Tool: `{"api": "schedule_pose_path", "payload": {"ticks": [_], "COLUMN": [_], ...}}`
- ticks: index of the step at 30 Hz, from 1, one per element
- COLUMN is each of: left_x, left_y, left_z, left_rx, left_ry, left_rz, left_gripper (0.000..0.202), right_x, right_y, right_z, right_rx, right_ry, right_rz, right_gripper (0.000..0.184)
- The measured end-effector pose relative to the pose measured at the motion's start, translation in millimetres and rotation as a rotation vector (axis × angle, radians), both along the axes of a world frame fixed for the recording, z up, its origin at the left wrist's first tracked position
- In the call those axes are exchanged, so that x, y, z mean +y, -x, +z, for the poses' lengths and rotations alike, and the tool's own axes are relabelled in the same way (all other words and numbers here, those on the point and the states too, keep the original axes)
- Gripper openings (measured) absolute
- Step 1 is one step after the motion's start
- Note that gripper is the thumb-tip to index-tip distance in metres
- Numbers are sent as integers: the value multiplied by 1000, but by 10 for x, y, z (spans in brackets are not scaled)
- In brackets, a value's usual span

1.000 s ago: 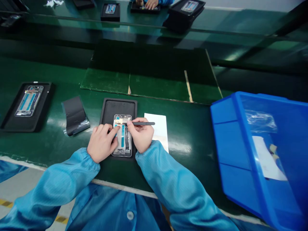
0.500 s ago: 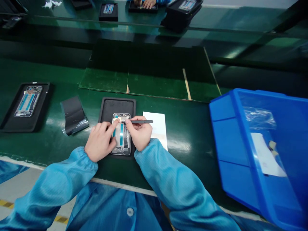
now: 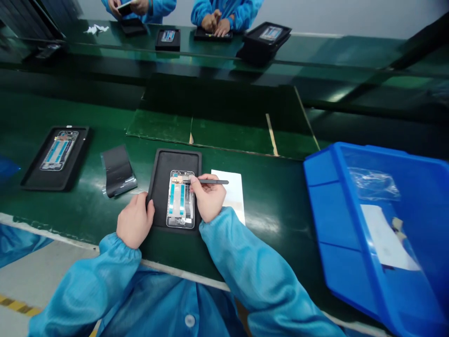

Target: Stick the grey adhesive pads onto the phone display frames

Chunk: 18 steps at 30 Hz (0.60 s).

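A phone frame (image 3: 181,201) with bare inner parts and blue strips lies in a black tray (image 3: 162,168) before me. My left hand (image 3: 135,220) is closed on the tray's left edge, its fingers curled at the rim. Between the thumb and fingers of my right hand (image 3: 210,199) are slim black tweezers (image 3: 215,181), the back end pointing right. The right fingertips are at the upper right of the phone frame and hide the tweezers' tips. Partly under my right hand lies a white sheet of paper (image 3: 231,187).
A second black tray (image 3: 31,180) with a phone frame (image 3: 60,150) lies left. Dark film (image 3: 119,169) is between the trays. A large blue bin (image 3: 322,206) holding plastic and paper stands right. Across the bench, two people work near stacked trays (image 3: 261,49).
My left hand has left the phone frame and moved left and down to the tray's edge. My right hand still holds the tweezers at the frame's upper part. The view has tilted up.
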<state>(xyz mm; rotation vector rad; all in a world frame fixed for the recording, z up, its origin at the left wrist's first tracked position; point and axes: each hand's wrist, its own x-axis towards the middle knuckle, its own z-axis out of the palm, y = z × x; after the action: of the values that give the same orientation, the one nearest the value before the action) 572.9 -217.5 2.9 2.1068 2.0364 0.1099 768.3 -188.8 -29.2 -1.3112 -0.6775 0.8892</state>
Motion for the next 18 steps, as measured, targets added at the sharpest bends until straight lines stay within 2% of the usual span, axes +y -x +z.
{"api": "schedule_pose_path", "payload": {"ticks": [3,6,8,10,12,15,16,18], "left_x": [21,49,115,220,363,657,766,966], "left_y": [12,-21,24,212,575,1352,1628,2134], "left_z": [-17,-1,67,188,337,545,603,706], "left_rx": [-433,-936,-1155,-1268,-1298,-1171,-1072,-750], "left_ry": [-13,68,112,97,34,-118,-170,-223], "left_rz": [84,175,220,268,318,391,427,493], "left_gripper": [28,38,47,56,65,76,75,68], "right_x": [8,43,100,164,208,225,223,215], "right_y": [-11,-88,-182,-281,-349,-355,-338,-298], "right_z": [16,67,125,182,207,149,109,24], "right_rx": [19,105,260,401,451,416,389,312], "right_ry": [-12,-46,-99,-156,-183,-145,-118,-74], "right_rz": [-10,-55,-104,-83,-41,-8,4,37], "right_gripper": [37,41,41,40,38,43,45,47]}}
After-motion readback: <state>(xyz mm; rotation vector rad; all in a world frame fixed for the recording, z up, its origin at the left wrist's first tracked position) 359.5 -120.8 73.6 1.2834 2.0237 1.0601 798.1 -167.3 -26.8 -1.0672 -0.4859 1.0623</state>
